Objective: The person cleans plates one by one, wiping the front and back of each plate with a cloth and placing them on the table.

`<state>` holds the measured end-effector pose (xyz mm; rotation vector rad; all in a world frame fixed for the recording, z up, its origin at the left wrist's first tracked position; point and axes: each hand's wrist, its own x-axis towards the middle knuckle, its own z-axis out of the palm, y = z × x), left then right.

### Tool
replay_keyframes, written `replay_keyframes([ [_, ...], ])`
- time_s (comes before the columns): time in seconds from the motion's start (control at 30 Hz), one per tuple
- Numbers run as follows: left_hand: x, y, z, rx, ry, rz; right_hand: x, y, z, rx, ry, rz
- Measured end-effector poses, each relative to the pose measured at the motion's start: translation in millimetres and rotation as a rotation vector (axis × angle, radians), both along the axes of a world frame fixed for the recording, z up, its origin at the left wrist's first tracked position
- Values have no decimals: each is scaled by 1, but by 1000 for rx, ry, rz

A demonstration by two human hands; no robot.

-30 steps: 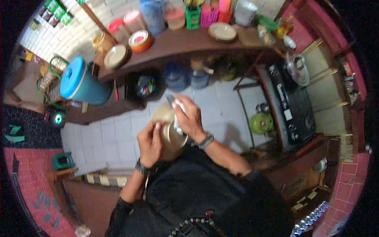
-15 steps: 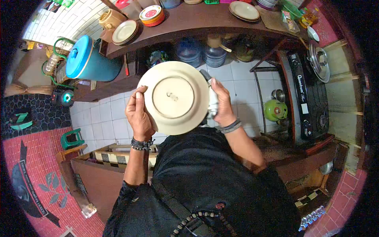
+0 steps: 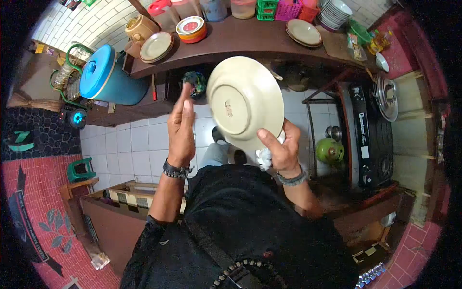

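A cream plate is tilted in front of me with its underside and foot ring facing me. My right hand grips its lower right edge, thumb on the underside. A crumpled white cloth sticks out below that hand's fingers. My left hand is off the plate, to its left, fingers extended upward and holding nothing. The plate's front face is hidden from me.
Ahead, a brown counter bears stacked plates, orange-rimmed dishes and baskets. A blue lidded bucket stands left. On the right are a gas stove and a green gas cylinder.
My left hand has let go of the plate and moved slightly up. The plate has tilted and shifted right in my right hand. The cloth now hangs below the plate's edge.
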<state>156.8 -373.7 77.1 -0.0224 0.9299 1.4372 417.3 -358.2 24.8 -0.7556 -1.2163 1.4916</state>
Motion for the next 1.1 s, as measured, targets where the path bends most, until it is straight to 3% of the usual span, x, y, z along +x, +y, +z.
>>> replay_keyframes([
  [0.03, 25, -3, -23, 227, 716, -137, -4, 7, 1, 155, -159, -40],
  [0.07, 18, -2, -28, 289, 534, -255, -10, 15, 7, 160, -163, -34],
  [0.13, 23, 5, -26, 427, 118, -324, -29, 30, 18, 775, -563, -162],
  [0.17, 28, 10, -23, 535, -9, -258, -40, 36, 17, 891, -606, -139],
  [0.2, 25, 15, -24, 533, -13, -257, -47, 43, 17, 888, -609, -136],
  [0.27, 18, 30, -28, 341, 331, -161, -60, 57, 17, 1099, -874, -42],
  [0.33, 8, 51, -32, 277, 302, -134, -71, 78, 14, 1105, -912, -25],
  [0.47, -26, 96, -54, 144, 205, -73, -82, 136, 14, 914, -756, 262],
  [0.53, -49, 120, -68, 125, 140, -94, -82, 164, 0, 630, -448, 159],
  [0.63, -72, 159, -83, 146, 158, -108, -89, 196, 3, 138, -656, -330],
  [0.67, -78, 173, -93, 180, 159, -105, -90, 207, 1, 135, -667, -327],
  [0.73, -80, 203, -102, 181, 198, -129, -84, 229, -12, -306, -233, -445],
  [0.83, -82, 242, -132, 155, 219, -220, -71, 243, -29, -498, -64, -389],
  [0.87, -85, 251, -142, 164, 205, -243, -70, 249, -33, -493, -70, -417],
  [0.93, -79, 273, -153, 72, 203, -250, -70, 255, -38, -199, -250, -160],
  [0.97, -72, 279, -135, 43, 223, -247, -100, 254, 1, -259, -325, -78],
  [1.0, -71, 282, -138, 66, 155, -302, -125, 260, 31, 32, -425, -89],
  [1.03, -83, 287, -179, 81, 13, -420, -142, 271, 53, 324, -320, -87],
  [1.07, -82, 293, -182, 221, -174, -546, -151, 280, 65, 496, -319, 2],
  [1.1, -89, 299, -206, 228, -216, -613, -165, 283, 98, 458, -294, 81],
])
